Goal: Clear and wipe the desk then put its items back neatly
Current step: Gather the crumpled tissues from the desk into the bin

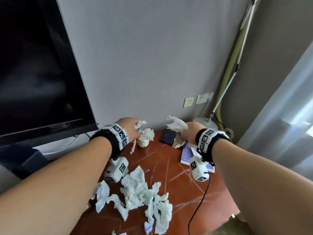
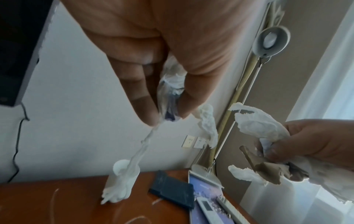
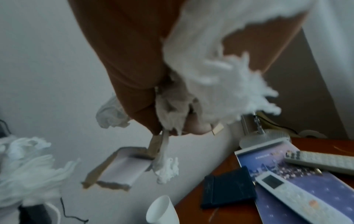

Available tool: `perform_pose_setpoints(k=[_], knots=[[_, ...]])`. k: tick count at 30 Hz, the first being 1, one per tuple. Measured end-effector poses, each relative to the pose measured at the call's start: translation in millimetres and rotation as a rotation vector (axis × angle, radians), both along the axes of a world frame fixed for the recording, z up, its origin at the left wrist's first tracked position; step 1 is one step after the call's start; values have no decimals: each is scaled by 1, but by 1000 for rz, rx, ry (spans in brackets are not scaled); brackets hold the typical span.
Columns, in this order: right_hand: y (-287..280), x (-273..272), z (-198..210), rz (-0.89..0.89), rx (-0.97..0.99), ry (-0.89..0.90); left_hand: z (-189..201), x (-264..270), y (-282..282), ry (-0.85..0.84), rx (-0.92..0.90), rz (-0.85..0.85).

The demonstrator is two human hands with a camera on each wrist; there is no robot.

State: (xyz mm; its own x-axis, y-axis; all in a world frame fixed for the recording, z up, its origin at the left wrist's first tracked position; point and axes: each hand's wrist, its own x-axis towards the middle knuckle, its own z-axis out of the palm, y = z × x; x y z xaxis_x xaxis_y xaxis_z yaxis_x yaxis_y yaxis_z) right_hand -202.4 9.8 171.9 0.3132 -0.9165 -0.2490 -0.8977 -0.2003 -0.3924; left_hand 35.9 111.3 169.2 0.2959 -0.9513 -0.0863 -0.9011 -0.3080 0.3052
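Tissue (image 2: 170, 84) pinched in the left hand (image 1: 129, 128) trails into the white cup (image 2: 122, 172) at the back of the desk (image 1: 177, 187), so pulling could tip it, while the right hand (image 1: 189, 133) grips more scraps (image 1: 177, 124).

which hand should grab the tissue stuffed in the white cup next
Left. The left hand is directly above the white cup and already pinches a tissue strip trailing into it. The right hand, full of crumpled tissue and torn cardboard, is off to the side, over the dark wallet.
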Motion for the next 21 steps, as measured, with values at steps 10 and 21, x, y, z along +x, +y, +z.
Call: perform_pose_setpoints(k=[10, 21], knots=[[82, -79, 54, 11, -81, -61, 42, -61, 79, -75, -76, 17], [204, -112, 54, 16, -53, -22, 49, -91, 222, -129, -54, 0]])
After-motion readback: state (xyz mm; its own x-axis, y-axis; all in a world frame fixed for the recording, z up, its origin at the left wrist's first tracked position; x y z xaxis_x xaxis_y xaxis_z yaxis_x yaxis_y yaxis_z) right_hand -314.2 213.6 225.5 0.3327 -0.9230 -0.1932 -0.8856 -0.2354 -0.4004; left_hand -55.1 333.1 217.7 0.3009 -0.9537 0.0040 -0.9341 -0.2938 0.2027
